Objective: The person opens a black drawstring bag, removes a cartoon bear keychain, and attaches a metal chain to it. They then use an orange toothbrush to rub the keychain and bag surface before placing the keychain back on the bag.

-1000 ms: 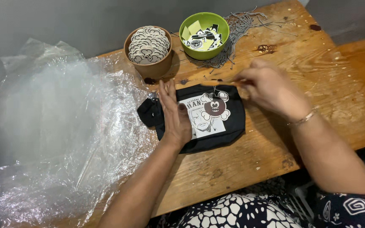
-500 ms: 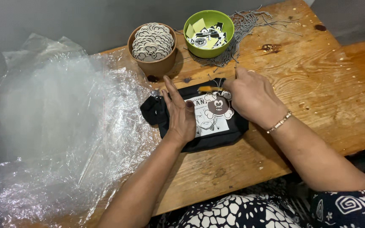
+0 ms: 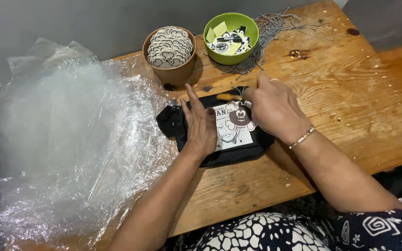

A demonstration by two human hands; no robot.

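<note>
**Tag going onto a black pouch at mid-frame**

The work in hand looks like fastening a hang tag to a small black fabric pouch [image 3: 219, 139], which lies flat on the wooden table [image 3: 350, 107] just left of the frame's centre. The left hand [image 3: 202, 125] rests palm-down on the pouch's left half, fingers spread and flat, pinning it rather than gripping it. The right hand [image 3: 275, 111] is curled at the pouch's upper edge, fingertips pinched together near a yellowish zipper pull [image 3: 224, 96]; what exactly they pinch is hidden, though it seems to be the fine chain of the tag.

The pouch is dark and soft, slightly rumpled at its left end, with a white printed panel [image 3: 231, 135] on its face. A brown, rounded cartoon-shaped tag [image 3: 239, 117] lies over that panel, just below the right hand.

As a judgement, the attaching step is mid-way: the tag sits on the pouch but its fastening is not visibly closed. Finishing it would call for steady fingertip work at the zipper while the left hand keeps the fabric flat.

Toward the top of the frame stand a brown bowl of white cut-out tags [image 3: 170, 51] and a green bowl of stickers [image 3: 231, 37], with a heap of ball chains [image 3: 271, 32] beside it. Clear plastic sheeting [image 3: 61, 148] fills the left side.
</note>
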